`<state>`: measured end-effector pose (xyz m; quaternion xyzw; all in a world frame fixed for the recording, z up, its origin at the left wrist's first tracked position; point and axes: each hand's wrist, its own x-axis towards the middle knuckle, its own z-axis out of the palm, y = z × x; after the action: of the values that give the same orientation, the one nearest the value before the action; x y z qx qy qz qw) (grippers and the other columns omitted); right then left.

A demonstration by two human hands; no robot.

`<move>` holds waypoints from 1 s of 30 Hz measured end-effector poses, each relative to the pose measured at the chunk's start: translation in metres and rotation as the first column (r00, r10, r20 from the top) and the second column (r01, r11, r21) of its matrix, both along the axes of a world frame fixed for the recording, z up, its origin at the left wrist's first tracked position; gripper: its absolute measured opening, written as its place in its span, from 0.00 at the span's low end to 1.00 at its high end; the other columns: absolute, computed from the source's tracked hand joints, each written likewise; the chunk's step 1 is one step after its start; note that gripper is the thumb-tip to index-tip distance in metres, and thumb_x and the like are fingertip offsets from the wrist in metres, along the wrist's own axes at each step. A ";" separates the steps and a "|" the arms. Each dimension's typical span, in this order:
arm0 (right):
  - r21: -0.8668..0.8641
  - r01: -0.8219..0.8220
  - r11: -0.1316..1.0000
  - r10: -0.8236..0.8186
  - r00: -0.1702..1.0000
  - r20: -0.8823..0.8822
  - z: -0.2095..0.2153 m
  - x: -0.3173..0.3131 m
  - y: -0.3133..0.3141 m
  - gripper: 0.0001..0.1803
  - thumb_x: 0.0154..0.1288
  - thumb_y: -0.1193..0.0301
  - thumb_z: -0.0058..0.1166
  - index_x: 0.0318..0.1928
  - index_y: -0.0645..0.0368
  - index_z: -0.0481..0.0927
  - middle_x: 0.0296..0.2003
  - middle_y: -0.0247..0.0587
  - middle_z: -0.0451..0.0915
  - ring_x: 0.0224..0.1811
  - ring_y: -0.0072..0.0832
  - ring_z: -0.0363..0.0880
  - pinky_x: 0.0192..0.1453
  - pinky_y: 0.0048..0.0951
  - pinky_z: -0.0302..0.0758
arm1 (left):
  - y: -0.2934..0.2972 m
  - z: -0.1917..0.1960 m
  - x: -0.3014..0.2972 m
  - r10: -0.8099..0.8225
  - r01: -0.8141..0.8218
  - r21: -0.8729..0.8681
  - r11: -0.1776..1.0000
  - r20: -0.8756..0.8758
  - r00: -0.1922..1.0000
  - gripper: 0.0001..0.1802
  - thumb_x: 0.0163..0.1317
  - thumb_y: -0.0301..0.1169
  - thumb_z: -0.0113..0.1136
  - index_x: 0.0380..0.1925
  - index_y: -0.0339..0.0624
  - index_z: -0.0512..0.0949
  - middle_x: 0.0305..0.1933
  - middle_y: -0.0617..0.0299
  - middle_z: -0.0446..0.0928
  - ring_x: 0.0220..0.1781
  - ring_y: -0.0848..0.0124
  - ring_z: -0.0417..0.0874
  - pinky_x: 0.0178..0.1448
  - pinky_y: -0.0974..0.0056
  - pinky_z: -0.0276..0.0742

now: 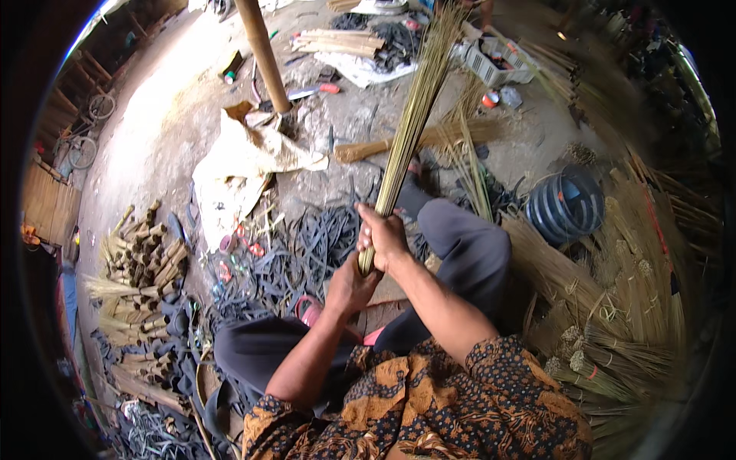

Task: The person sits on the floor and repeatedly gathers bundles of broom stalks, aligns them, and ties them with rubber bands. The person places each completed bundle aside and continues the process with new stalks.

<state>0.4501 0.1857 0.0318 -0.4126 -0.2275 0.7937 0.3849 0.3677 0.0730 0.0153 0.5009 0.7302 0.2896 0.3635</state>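
A long bundle of thin, yellow-green sticks (406, 138) slants up and away in front of me, fanning out at its far end. My right hand (383, 239) is closed around the bundle's lower part, with its index finger lying along the sticks. Just below it, my left hand (353, 287) wraps the bottom end, so the butts are partly hidden. Beneath and beyond my hands lies a heap of black rubber strips (322, 241). Farther off, another tied bundle of sticks (429, 139) rests on the ground.
Several bundles of sticks (613, 360) lie at my right, beside a dark ribbed bucket (565, 205). Short bamboo tubes (146, 257) are piled at left. A pale sack (238, 180) lies near a bamboo post (264, 57). Farther right stands a white crate (500, 73).
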 end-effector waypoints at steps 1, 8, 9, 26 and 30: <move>0.015 -0.004 1.000 0.004 1.000 -0.020 0.001 -0.003 0.001 0.13 0.72 0.60 0.65 0.42 0.57 0.83 0.17 0.27 0.69 0.14 0.21 0.69 0.19 0.31 0.72 | 0.003 0.002 -0.004 -0.022 0.022 -0.004 1.000 0.094 0.995 0.15 0.66 0.31 0.66 0.49 0.38 0.77 0.31 0.62 0.82 0.31 0.73 0.82 0.37 0.63 0.78; 0.409 -0.224 0.885 0.325 0.925 -0.196 -0.002 -0.008 0.031 0.46 0.67 0.34 0.59 0.63 0.65 0.74 0.47 0.49 0.85 0.48 0.27 0.86 0.45 0.32 0.87 | 0.028 0.057 -0.059 -0.026 0.056 -0.161 0.985 0.185 0.982 0.13 0.68 0.38 0.70 0.44 0.40 0.82 0.26 0.63 0.80 0.26 0.72 0.78 0.34 0.60 0.77; 0.366 -0.263 0.892 0.320 0.942 -0.101 -0.010 -0.003 0.042 0.50 0.68 0.33 0.57 0.69 0.68 0.67 0.52 0.51 0.83 0.54 0.29 0.84 0.49 0.31 0.86 | 0.034 0.068 -0.075 -0.034 0.060 -0.198 0.978 0.129 0.991 0.14 0.69 0.39 0.70 0.44 0.41 0.82 0.25 0.64 0.79 0.25 0.73 0.76 0.33 0.60 0.75; -0.315 -0.689 0.653 0.202 -0.242 0.949 -0.267 0.032 0.023 0.17 0.67 0.61 0.67 0.52 0.55 0.85 0.49 0.53 0.87 0.56 0.51 0.85 0.59 0.51 0.79 | 0.027 0.107 -0.154 0.318 -0.326 0.025 0.945 0.155 0.935 0.20 0.68 0.38 0.73 0.24 0.47 0.71 0.17 0.74 0.68 0.19 0.84 0.66 0.23 0.71 0.60; -0.287 -0.737 0.612 0.128 -0.266 0.955 -0.272 0.029 0.026 0.13 0.69 0.64 0.63 0.46 0.58 0.83 0.49 0.53 0.86 0.55 0.53 0.84 0.59 0.53 0.78 | 0.027 0.103 -0.156 0.348 -0.356 0.000 0.935 0.212 0.913 0.20 0.68 0.34 0.73 0.23 0.47 0.71 0.17 0.74 0.68 0.19 0.85 0.65 0.23 0.72 0.60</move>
<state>0.4793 0.2118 -0.2404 -0.6156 -0.7282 0.2584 -0.1548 0.2121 0.0999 0.1185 0.3350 0.7605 0.4152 0.3703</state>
